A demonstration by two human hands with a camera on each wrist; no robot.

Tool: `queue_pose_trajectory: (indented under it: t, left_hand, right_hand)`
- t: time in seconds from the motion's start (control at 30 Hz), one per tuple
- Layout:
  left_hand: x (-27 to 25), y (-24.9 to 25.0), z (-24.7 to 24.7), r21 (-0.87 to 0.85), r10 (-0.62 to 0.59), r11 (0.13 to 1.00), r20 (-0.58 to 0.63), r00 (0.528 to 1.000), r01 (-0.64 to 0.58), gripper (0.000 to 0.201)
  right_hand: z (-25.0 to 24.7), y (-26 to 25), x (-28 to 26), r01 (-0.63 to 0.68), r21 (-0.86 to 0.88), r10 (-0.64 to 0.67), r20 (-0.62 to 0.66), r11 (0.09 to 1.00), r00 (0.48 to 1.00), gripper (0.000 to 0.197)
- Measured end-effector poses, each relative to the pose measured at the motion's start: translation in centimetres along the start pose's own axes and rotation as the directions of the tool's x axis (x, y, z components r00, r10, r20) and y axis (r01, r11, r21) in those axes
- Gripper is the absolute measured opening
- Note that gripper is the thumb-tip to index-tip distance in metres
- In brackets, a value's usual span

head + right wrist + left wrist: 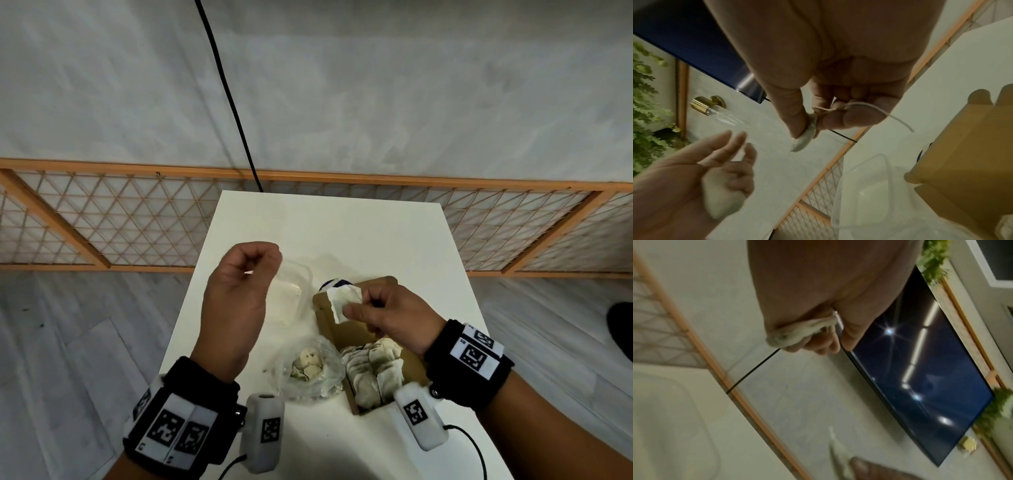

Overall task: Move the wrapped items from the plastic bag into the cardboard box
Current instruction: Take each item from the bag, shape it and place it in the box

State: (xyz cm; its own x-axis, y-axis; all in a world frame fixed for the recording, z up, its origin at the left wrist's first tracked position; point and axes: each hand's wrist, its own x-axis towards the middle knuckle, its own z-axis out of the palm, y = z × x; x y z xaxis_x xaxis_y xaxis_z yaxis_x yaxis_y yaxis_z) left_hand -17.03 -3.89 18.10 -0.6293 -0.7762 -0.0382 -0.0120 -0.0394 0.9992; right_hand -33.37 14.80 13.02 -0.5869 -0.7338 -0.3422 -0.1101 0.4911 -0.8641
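Note:
Over the far end of the cardboard box (pixel 328 331), my right hand (pixel 376 310) pinches a white wrapped item (pixel 342 301) between thumb and fingers. The right wrist view shows that item (pixel 804 139) with a thin string (pixel 879 110) trailing from it. My left hand (pixel 245 274) is raised above the table's left side, its fingers curled round another wrapped item (pixel 797 334), which also lies in its palm (pixel 721 201). The clear plastic bag (pixel 308 373) lies left of the box with a few wrapped items inside. Several wrapped items (pixel 373 373) fill the near end of the box.
A clear plastic container (pixel 291 298) sits on the white table (pixel 342 233) just beyond the bag. A dark blue and white object (pixel 334 283) peeks from behind the box. A black cable (pixel 233 102) runs up the wall past a wooden lattice fence (pixel 137 219).

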Motion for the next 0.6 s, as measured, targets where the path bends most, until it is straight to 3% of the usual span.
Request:
queue_pose_trajectory:
  t: [0.07, 0.17, 0.3, 0.43, 0.6]
  left_hand:
    - [0.0, -0.7, 0.3, 0.148, 0.003, 0.989, 0.005, 1.0, -0.004, 0.01]
    - [-0.5, -1.1, 1.0, 0.283, -0.031, 0.959, 0.003, 1.0, 0.029, 0.021]
    - [-1.3, -1.4, 1.7, 0.329, -0.16, 0.94, 0.173, 0.972, 0.096, 0.027]
    - [-1.7, -1.6, 2.2, 0.215, -0.128, 0.974, 0.261, 0.957, 0.071, 0.008]
    - [-1.8, -2.1, 1.9, 0.287, -0.069, 0.958, 0.295, 0.953, -0.019, 0.006]
  right_hand:
    - [0.2, -0.2, -0.2, 0.027, 0.025, -0.028, 0.005, 0.999, 1.0, 0.065]
    - [0.6, -1.4, -0.7, 0.117, 0.063, -0.118, 0.005, 0.991, 0.993, 0.053]
    - [1.1, -2.9, -1.5, 0.235, 0.066, -0.233, -0.03, 0.97, 0.972, 0.046]
    - [0.9, -4.1, -2.4, 0.268, -0.05, -0.27, -0.049, 0.962, 0.962, 0.032]
    - [-1.9, -6.7, -3.8, 0.301, -0.321, -0.358, -0.136, 0.898, 0.924, 0.009]
